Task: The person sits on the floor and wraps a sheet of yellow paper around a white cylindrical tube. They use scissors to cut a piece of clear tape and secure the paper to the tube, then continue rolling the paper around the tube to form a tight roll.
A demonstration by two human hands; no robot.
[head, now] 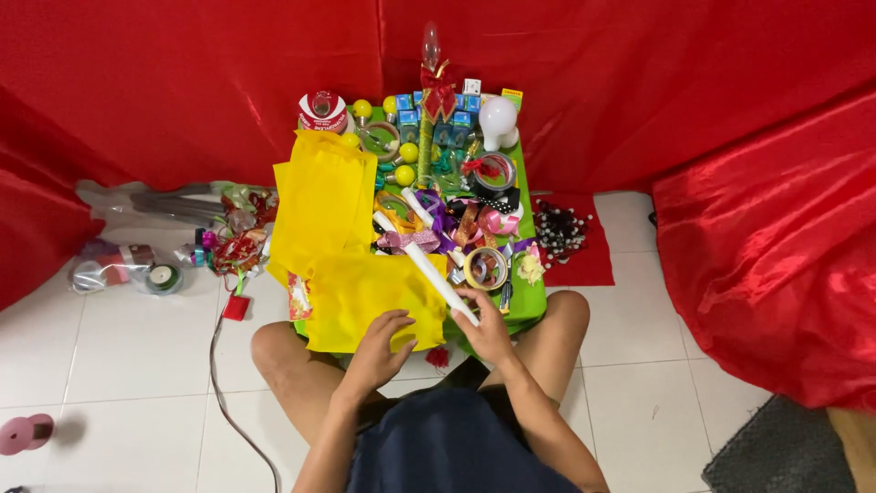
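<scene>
The right hand (488, 330) has its grip closed on the near end of a white tube (425, 265). The left hand (379, 347) lies open, flat on yellow paper (365, 297), still unwrapped, at the green bench's (529, 306) near edge.

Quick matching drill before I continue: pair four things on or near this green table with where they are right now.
1. white tube
2. yellow sheet
3. white bulb
4. pink spool

a. far right end of the green table
b. on the floor tiles, far left
c. under the left hand
d. gripped by the right hand

Pairs: 1-d, 2-c, 3-a, 4-b
</scene>
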